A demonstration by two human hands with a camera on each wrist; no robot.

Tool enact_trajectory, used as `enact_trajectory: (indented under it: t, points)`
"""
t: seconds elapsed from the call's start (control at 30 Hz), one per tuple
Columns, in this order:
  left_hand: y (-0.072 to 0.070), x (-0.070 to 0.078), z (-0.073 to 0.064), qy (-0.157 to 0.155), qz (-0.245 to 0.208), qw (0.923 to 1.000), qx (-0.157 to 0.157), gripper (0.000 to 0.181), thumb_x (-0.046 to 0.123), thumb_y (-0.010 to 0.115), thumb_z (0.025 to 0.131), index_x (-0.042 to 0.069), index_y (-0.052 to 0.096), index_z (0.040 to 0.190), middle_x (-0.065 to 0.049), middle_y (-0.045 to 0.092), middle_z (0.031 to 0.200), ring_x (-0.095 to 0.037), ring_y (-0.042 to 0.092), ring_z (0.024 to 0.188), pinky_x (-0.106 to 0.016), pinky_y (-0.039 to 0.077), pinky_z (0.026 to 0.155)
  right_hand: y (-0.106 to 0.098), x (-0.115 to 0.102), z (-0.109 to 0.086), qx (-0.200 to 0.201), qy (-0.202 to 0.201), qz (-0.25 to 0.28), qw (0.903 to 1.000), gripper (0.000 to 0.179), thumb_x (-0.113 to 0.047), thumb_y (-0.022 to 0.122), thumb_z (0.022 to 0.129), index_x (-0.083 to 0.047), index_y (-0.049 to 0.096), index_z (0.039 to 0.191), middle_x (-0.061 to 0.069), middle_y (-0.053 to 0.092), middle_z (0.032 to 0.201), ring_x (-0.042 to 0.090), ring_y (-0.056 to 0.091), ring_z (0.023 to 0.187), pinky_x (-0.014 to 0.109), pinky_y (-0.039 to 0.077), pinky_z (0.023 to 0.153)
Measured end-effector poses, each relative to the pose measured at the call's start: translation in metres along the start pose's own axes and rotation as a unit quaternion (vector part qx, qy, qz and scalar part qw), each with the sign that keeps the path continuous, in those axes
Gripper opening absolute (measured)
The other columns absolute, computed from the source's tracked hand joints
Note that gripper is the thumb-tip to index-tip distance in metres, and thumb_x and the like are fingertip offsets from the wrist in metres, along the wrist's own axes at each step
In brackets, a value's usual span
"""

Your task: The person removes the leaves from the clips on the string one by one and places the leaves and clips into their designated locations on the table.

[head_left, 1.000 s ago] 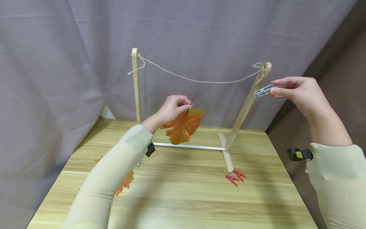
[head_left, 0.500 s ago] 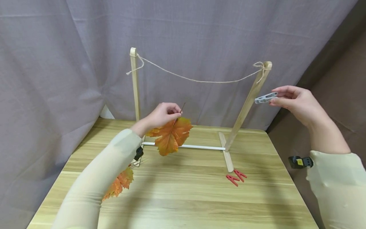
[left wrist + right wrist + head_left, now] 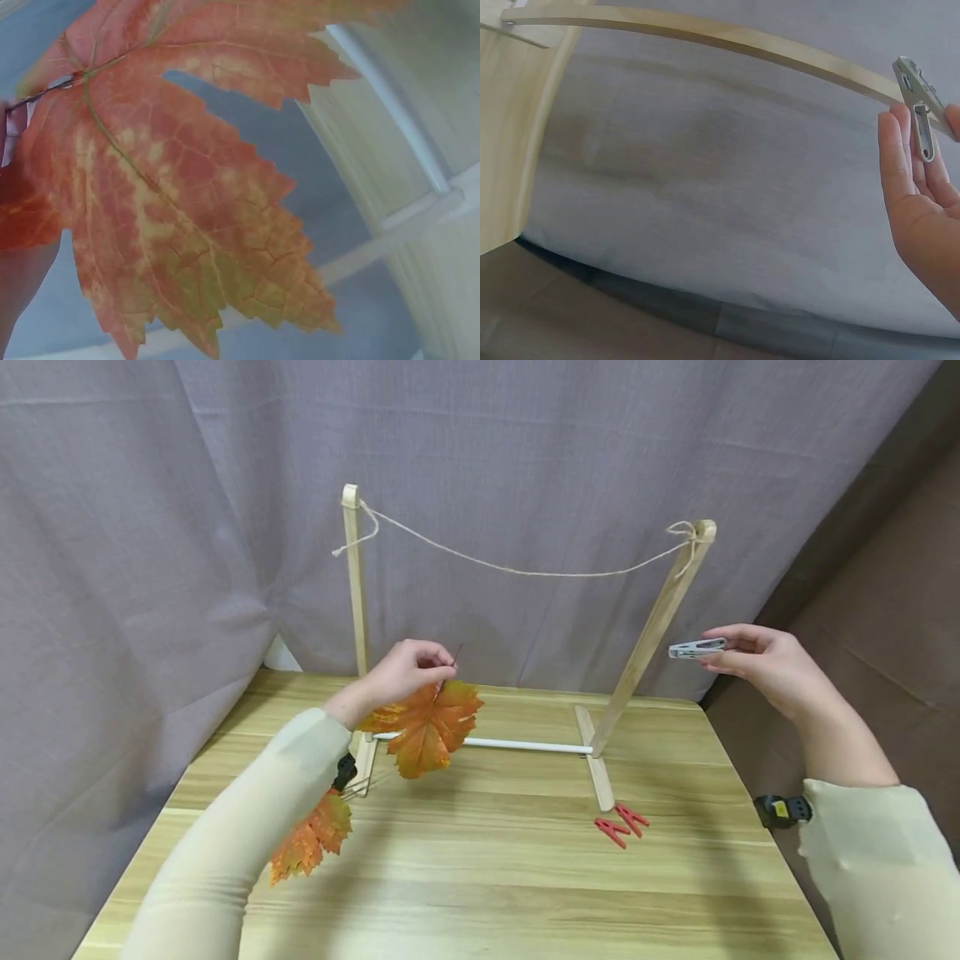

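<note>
My left hand (image 3: 408,675) pinches an orange maple leaf (image 3: 431,731) by its thin dark stem, and the leaf hangs below the fingers in front of the stand. In the left wrist view the leaf (image 3: 172,172) fills much of the picture, veined red, orange and yellow-green. To the right of the stand, my right hand (image 3: 780,668) grips a grey clothespin (image 3: 697,648) between thumb and fingers. The right wrist view shows that clothespin (image 3: 919,105) at the fingertips. A string (image 3: 517,570) sags between the stand's two wooden posts (image 3: 648,639), above the leaf and apart from it.
Two red clothespins (image 3: 621,827) lie on the wooden table (image 3: 480,877) near the stand's right foot (image 3: 598,781). More orange leaves (image 3: 313,839) lie at the left, partly hidden by my left sleeve. A white rod (image 3: 525,746) joins the feet. Grey curtain (image 3: 517,452) hangs behind.
My left hand has moved left and down with the leaf, away from the string. My right hand has lowered with the grey clothespin, which now lies more level.
</note>
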State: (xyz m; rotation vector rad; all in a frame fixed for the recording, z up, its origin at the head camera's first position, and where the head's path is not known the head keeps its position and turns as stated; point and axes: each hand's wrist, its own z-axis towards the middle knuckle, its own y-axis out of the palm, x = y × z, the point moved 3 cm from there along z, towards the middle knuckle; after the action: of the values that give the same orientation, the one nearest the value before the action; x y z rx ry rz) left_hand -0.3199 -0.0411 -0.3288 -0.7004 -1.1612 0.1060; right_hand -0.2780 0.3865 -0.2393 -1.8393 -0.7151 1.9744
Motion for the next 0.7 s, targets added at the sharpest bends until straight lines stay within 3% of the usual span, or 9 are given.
enact_trajectory:
  t: [0.13, 0.33, 0.57, 0.7]
  points:
    - [-0.003, -0.006, -0.005, -0.009, -0.014, 0.9999, -0.001, 0.011, 0.009, 0.064, 0.087, 0.001, 0.064, 0.093, -0.014, 0.069, 0.086, -0.011, 0.060, 0.073, -0.023, 0.047, 0.069, 0.002, 0.016, 0.000, -0.017, 0.005, 0.004, 0.9998, 0.025, -0.007, 0.058, 0.090, -0.030, 0.059, 0.100, -0.022, 0.066, 0.080, -0.006, 0.060, 0.079, 0.007, 0.042, 0.071]
    - [-0.006, -0.012, -0.013, -0.020, -0.010, 0.9994, -0.026, 0.006, 0.007, 0.065, 0.086, 0.001, 0.063, 0.087, -0.012, 0.069, 0.081, -0.010, 0.061, 0.069, -0.022, 0.046, 0.064, 0.008, 0.041, -0.003, -0.030, 0.040, -0.025, 0.9984, 0.022, -0.016, 0.059, 0.091, -0.032, 0.057, 0.105, -0.027, 0.062, 0.081, -0.009, 0.057, 0.081, 0.008, 0.039, 0.071]
    - [-0.011, -0.017, -0.024, -0.052, 0.001, 0.9978, -0.041, 0.006, 0.005, 0.064, 0.086, -0.001, 0.064, 0.084, -0.014, 0.070, 0.080, -0.022, 0.064, 0.073, -0.026, 0.052, 0.064, 0.019, 0.070, -0.007, -0.028, 0.048, -0.009, 0.9984, 0.021, -0.012, 0.060, 0.090, -0.029, 0.057, 0.103, -0.025, 0.062, 0.082, -0.007, 0.057, 0.079, 0.009, 0.043, 0.070]
    - [-0.014, -0.019, -0.030, -0.062, 0.010, 0.9974, -0.035, 0.007, 0.004, 0.064, 0.086, -0.002, 0.063, 0.084, -0.016, 0.069, 0.080, -0.021, 0.063, 0.070, -0.027, 0.052, 0.063, 0.030, 0.093, -0.010, -0.021, 0.046, -0.005, 0.9987, 0.020, -0.011, 0.060, 0.090, -0.014, 0.055, 0.109, -0.025, 0.062, 0.081, -0.007, 0.057, 0.078, 0.011, 0.045, 0.069]
